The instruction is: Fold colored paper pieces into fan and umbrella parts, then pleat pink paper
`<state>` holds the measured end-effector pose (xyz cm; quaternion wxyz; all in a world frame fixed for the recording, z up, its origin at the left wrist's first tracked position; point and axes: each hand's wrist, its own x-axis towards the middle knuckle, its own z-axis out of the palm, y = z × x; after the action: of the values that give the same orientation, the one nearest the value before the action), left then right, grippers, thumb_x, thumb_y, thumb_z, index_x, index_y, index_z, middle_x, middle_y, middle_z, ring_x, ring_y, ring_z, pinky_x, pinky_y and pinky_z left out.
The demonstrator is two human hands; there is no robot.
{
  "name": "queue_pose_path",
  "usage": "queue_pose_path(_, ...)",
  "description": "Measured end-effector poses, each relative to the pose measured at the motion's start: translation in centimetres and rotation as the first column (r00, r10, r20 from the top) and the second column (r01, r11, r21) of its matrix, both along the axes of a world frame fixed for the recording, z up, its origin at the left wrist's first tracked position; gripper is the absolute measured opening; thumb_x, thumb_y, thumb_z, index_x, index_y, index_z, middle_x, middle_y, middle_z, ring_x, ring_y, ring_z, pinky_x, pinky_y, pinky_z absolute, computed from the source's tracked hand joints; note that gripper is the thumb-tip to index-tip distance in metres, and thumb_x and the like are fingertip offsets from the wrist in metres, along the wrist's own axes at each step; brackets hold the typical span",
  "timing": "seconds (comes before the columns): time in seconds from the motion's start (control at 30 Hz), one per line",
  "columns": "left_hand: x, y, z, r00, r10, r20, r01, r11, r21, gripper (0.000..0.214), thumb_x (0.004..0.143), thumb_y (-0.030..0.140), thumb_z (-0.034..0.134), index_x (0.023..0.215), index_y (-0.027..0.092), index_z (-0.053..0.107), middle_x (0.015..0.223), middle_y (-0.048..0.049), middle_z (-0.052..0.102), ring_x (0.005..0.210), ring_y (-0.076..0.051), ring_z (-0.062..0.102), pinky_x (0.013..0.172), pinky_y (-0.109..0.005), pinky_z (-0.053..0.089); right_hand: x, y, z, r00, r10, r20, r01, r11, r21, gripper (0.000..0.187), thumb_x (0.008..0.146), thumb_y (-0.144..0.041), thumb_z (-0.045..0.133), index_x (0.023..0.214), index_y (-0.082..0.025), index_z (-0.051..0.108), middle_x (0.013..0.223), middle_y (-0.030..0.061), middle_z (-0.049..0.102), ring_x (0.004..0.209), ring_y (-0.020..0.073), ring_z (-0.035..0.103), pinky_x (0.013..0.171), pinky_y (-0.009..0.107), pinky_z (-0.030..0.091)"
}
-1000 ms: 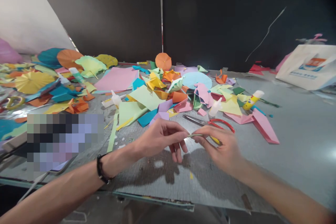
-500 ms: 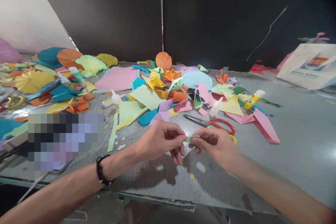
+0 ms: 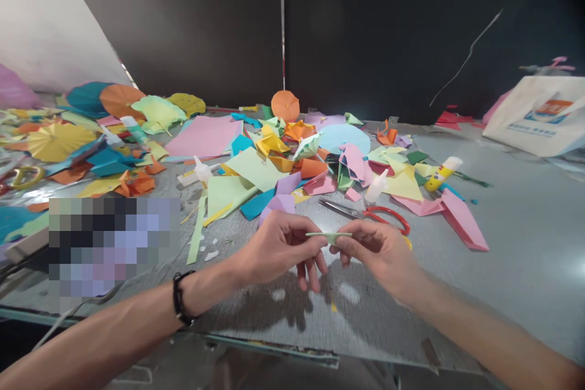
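Note:
A small folded piece of light green paper [image 3: 329,237] is held level between my two hands above the near part of the table. My left hand [image 3: 286,247] pinches its left part between thumb and forefinger, the other fingers hanging loosely below. On the right end, the thumb and fingers of my right hand [image 3: 372,247] are closed in a pinch. Just beyond my right hand lie scissors [image 3: 365,212] with red and yellow handles, partly hidden by it. A purple piece of paper [image 3: 277,204] lies right behind my left hand.
Coloured paper pieces are heaped across the table [image 3: 457,292]. A glue stick [image 3: 443,173], a white glue bottle [image 3: 377,187] and another glue bottle [image 3: 201,170] stand or lean among them. A green paper strip [image 3: 196,231] lies left. A white bag [image 3: 534,116] sits far right.
The green paper has turned in my fingers, so its long thin edge now shows above both thumbs. My hands have barely shifted.

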<state>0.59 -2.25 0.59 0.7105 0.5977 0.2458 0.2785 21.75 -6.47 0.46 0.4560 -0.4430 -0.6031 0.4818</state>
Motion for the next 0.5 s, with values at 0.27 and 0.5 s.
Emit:
queue_pose_path(0.27, 0.36, -0.24, 0.20, 0.998, 0.040, 0.044, -0.040, 0.999, -0.012, 0.034, 0.092, 0.041, 0.077, 0.086, 0.009, 0.069, 0.075, -0.0098, 0.078, 0.056, -0.018, 0.076, 0.049, -0.021, 0.060, -0.07, -0.09, 0.13, 1.000, -0.007, -0.027, 0.008, 1.000, 0.017, 0.034, 0.088, -0.050, 0.081, 0.083, -0.018, 0.073, 0.068, 0.0014, 0.070, 0.062, 0.0142, 0.068, 0.060, 0.024, 0.058)
queue_pose_path(0.5, 0.69, -0.03, -0.18, 0.977, 0.125, 0.174, -0.116, 0.992, -0.057, 0.028, 0.091, 0.037, 0.078, 0.094, 0.010, 0.071, 0.086, -0.0118, 0.081, 0.067, -0.023, 0.080, 0.055, -0.027, 0.065, -0.09, 0.00, 0.07, 0.998, -0.013, -0.055, 0.014, 1.000, 0.010, 0.032, 0.089, -0.050, 0.081, 0.083, -0.018, 0.074, 0.071, 0.0016, 0.071, 0.064, 0.0144, 0.067, 0.061, 0.025, 0.058)
